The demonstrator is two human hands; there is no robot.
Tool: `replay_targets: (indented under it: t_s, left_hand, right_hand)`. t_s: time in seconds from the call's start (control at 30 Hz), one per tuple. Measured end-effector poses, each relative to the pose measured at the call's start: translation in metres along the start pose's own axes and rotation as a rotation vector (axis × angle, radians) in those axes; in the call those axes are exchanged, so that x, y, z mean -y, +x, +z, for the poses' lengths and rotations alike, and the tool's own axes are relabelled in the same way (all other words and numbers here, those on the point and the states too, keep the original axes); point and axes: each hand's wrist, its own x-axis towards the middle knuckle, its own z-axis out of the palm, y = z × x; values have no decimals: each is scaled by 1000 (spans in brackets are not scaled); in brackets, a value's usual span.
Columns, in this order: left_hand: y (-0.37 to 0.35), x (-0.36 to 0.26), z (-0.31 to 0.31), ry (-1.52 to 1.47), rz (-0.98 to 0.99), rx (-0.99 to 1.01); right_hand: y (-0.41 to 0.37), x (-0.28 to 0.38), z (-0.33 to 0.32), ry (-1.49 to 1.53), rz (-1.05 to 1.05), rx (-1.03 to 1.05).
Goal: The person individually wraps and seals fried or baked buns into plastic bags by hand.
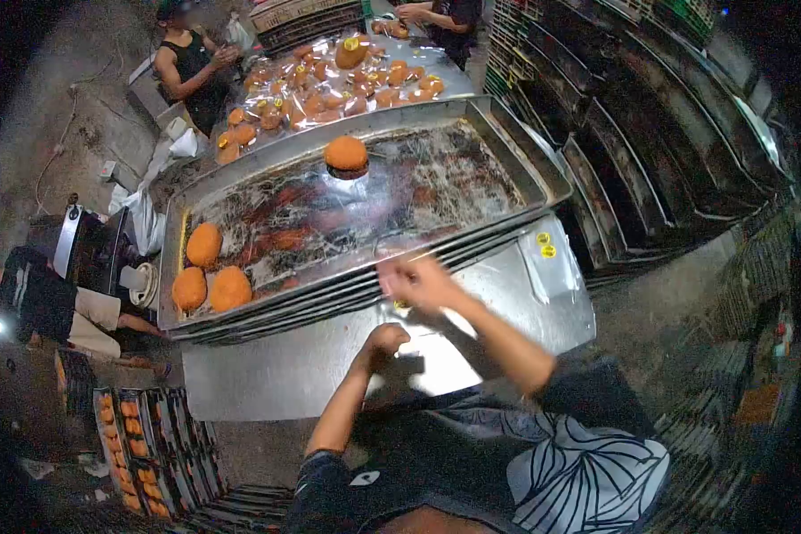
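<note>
My left hand (387, 339) is over the steel table (267, 378), its fingers curled closed; whatever they grip is hard to make out. Smeared by motion, my right hand (422, 283) is raised at the near rim of the baking tray (356, 258), and its fingers cannot be read. A shiny patch with a yellow spot lies between my hands, perhaps clear plastic. Round orange-brown buns sit in the tray: one bun (345, 153) near the far side, and a group including this bun (230, 289) at the left corner. Clear bags (552, 262) with yellow labels lie to the right.
Wrapped buns (329, 93) cover the table beyond the tray. One person (191, 67) stands at far left, another person (454, 22) at the far end, and a third (40, 294) at left. Stacked dark trays (632, 151) stand at right; racks of buns (133, 445) sit lower left.
</note>
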Motion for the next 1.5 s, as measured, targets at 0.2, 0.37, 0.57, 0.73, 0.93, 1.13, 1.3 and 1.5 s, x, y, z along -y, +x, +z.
replay_targets:
  t_s: [0.2, 0.37, 0.57, 0.73, 0.93, 1.13, 1.3, 1.5]
  left_hand:
    - [-12, -37, 14, -746, -75, -145]
    - [-12, -68, 17, -1030, -384, -39]
    - [4, -90, 25, -990, -245, -79]
    - [-17, -151, -43, -535, 200, -592]
    - [-4, -160, -129, -1248, 231, -1220]
    - [-72, -54, -228, -1521, 237, -1380]
    - [-116, -30, -262, -1621, 466, -1510]
    - [-91, -30, -249, -1554, 457, -1581]
  right_hand:
    - [-87, -117, 67, 69, 284, 86]
    - [-114, -111, 47, 90, 158, 20]
    - [-131, -73, 71, -243, 280, -525]
    - [-87, -6, 16, 483, 504, -45]
    - [25, 58, 27, 1682, -210, -128]
    - [171, 41, 21, -115, -245, -240]
    - [316, -62, -8, -691, 103, -440]
    - [145, 91, 77, -508, -818, -570]
